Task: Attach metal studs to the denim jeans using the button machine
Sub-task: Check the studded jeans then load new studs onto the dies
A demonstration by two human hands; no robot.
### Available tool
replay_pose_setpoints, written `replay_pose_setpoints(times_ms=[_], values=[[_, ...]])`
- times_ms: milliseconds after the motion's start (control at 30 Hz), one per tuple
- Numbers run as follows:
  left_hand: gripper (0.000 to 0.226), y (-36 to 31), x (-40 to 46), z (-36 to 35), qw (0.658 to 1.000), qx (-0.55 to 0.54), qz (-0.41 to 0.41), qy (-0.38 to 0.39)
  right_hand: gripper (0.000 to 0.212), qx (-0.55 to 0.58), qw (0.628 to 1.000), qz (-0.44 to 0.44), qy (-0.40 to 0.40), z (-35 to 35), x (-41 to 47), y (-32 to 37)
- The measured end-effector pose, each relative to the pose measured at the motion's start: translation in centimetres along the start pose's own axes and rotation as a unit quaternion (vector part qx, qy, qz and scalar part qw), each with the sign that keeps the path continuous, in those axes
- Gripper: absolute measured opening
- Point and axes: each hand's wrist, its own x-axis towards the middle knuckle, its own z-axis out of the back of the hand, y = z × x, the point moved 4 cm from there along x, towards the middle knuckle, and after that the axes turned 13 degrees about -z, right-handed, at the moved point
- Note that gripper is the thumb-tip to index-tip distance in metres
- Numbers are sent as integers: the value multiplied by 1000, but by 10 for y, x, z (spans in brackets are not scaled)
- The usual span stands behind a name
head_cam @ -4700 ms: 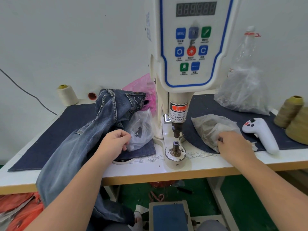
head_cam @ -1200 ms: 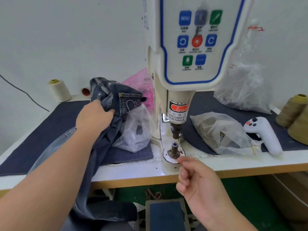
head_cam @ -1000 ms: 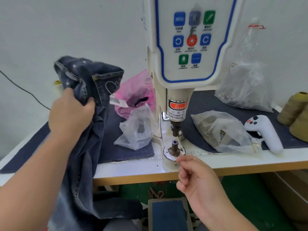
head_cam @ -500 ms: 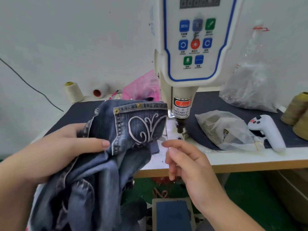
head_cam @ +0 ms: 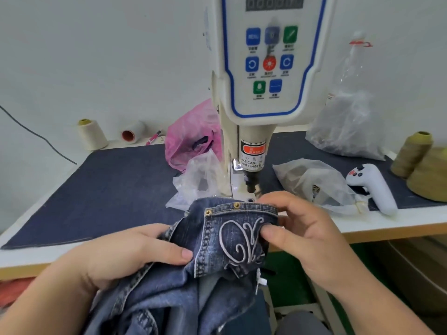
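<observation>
- The jeans [head_cam: 217, 240] are bunched up in front of the button machine [head_cam: 254, 131], at the desk [head_cam: 399, 220] edge, pocket side up. Left hand [head_cam: 125, 259] grips the fabric with the thumb on top, right hand [head_cam: 307, 235] pinches the pocket's far corner, thumb on the swirly embroidery.
- Two studs [head_cam: 236, 205] are already on the pocket's top hem. Biggest worry imo: the right fingers [head_cam: 273, 201] sit just in front of the punch [head_cam: 251, 182]. Hit the pedal while feeding the cloth in and that's a pinched finger, and the label literally warns about it.
- The denim is folded over itself, so an extra layer could slide under and get riveted together.
- Can't see the lower post, the jeans hide it. Lining up blind could land the stud off the hem.
- The loose plastic bag [head_cam: 198, 182] right beside the machine could get dragged in too.
</observation>
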Motion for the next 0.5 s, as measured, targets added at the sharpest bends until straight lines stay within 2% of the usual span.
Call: replay_pose_setpoints(times_ms=[67,133,233,333,433,500], values=[[54,1,5,-2,999,-40,11,1,28,-6,1000,-4,-22,5,2,-4],[50,1,12,3,998,-30,12,-49,23,4,999,-3,-47,7,5,-6],[54,0,22,9,982,117,-4,-146,21,37,998,-3,-52,3,8,-5],[59,2,22,8,958,217,-4,-185,18,-12,1000,-21,-7,-10,2,-4],[54,-1,17,1,943,210,-91,-240,16,-48,998,-27,16,-25,-4,-7],[48,-6,18,-11,935,237,-152,-217,14,-50,998,-28,8,-29,-4,-5]])
